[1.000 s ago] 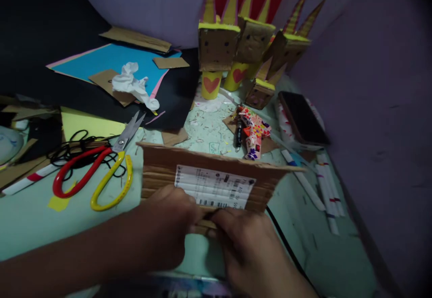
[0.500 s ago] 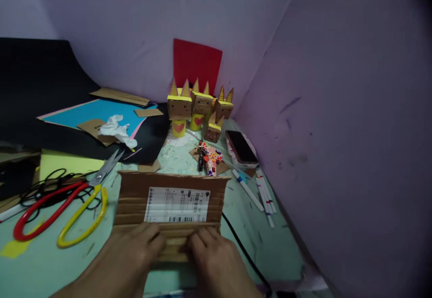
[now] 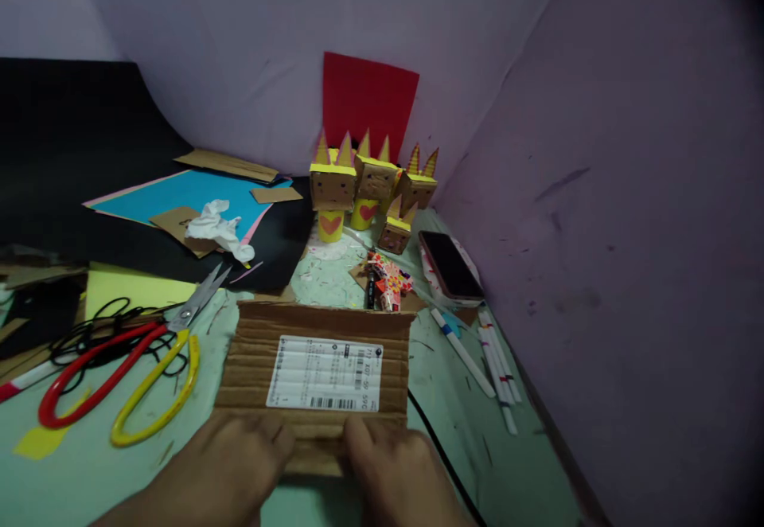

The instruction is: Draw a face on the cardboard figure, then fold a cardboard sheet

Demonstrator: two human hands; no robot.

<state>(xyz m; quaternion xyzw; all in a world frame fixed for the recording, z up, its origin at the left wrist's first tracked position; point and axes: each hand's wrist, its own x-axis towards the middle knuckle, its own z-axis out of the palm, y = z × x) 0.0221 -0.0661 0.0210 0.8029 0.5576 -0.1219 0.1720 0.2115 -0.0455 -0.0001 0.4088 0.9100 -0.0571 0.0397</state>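
A piece of brown corrugated cardboard [image 3: 251, 360] with a white printed label [image 3: 325, 373] stands creased in front of me, its upper part tilted back. My left hand [image 3: 239, 455] grips its lower left part, fingers curled over the near strip. On the lower right, my right hand [image 3: 394, 463] holds the same strip, thumb and fingers closed on it. Between the two hands a folded strip of the board shows. The undersides of both hands and some fingertips are hidden.
Left lie scissors [image 3: 185, 316] with red and yellow handles, black cord and blue paper [image 3: 220, 193]. Behind stand several cardboard figures [image 3: 333, 186] and a red sheet [image 3: 370, 101]. At right are a phone [image 3: 450, 264], white markers [image 3: 462, 352] and a wall.
The view has shifted, so the table items sit further right. The cardboard's labelled part leans back flatter and shows more of its face. Both hands keep their hold, slightly further apart.
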